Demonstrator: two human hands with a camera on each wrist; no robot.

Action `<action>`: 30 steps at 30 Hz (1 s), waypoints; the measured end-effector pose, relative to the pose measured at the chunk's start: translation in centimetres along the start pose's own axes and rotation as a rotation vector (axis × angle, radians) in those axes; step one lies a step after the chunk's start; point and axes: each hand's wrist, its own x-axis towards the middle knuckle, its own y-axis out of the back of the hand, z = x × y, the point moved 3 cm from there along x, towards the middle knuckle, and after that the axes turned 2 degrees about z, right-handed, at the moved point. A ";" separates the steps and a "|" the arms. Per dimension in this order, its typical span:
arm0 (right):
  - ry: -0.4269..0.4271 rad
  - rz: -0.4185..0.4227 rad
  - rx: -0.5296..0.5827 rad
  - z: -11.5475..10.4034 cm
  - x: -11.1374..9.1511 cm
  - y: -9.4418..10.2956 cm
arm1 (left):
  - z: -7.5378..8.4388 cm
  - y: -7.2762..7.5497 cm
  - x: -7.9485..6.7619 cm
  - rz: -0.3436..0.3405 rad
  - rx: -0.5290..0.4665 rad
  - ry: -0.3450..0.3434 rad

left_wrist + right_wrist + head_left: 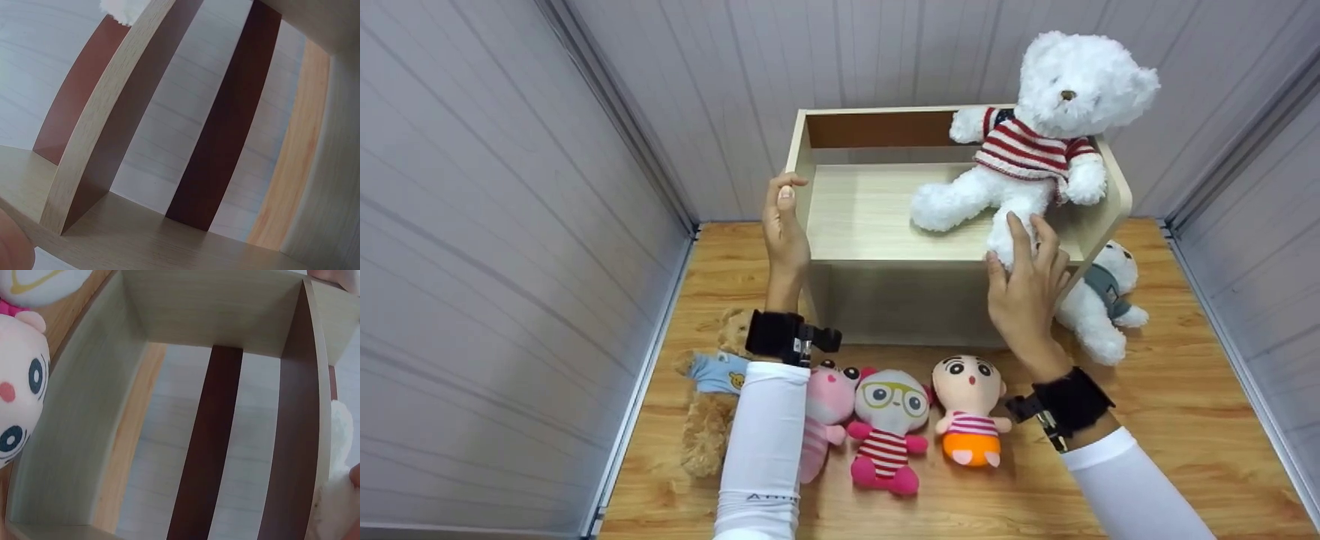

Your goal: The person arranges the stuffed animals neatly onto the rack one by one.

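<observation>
A white teddy bear (1024, 154) in a red-and-white striped sweater sits on the upper board of a pale wooden two-tier shelf (877, 210), at its right end. My right hand (1030, 289) holds the bear's lower leg at the board's front edge, thumb on one side and fingers on the other. In the right wrist view, fingertips (355, 476) lie against the white plush leg (337, 495). My left hand (786, 229) grips the shelf's left side panel, fingers bent over its edge. The lower tier (185, 422) holds nothing.
On the wood floor in front lie a brown bear (712, 420), partly behind my left arm, a pink plush (829, 397), a panda-like doll with glasses (889, 427) and an orange-shorts doll (971, 420). Another white plush (1099, 307) lies right of the shelf. Grey panels (510, 262) enclose the area.
</observation>
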 end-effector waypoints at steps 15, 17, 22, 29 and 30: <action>-0.083 0.079 0.016 0.4 -0.2 1.1 | -0.5 0.3 1.5 -0.040 -0.025 0.068; -0.108 0.097 0.011 0.6 -0.4 1.3 | -0.6 0.3 1.6 -0.046 -0.020 0.063; -0.128 0.121 0.018 1.0 -0.7 2.0 | -0.7 0.2 1.9 -0.051 -0.017 0.068; -0.122 0.134 0.091 1.3 -1.1 2.9 | -0.7 0.2 2.4 -0.056 -0.032 0.072; -0.118 0.156 0.108 1.3 -1.2 3.1 | -0.8 0.2 2.5 -0.058 -0.028 0.072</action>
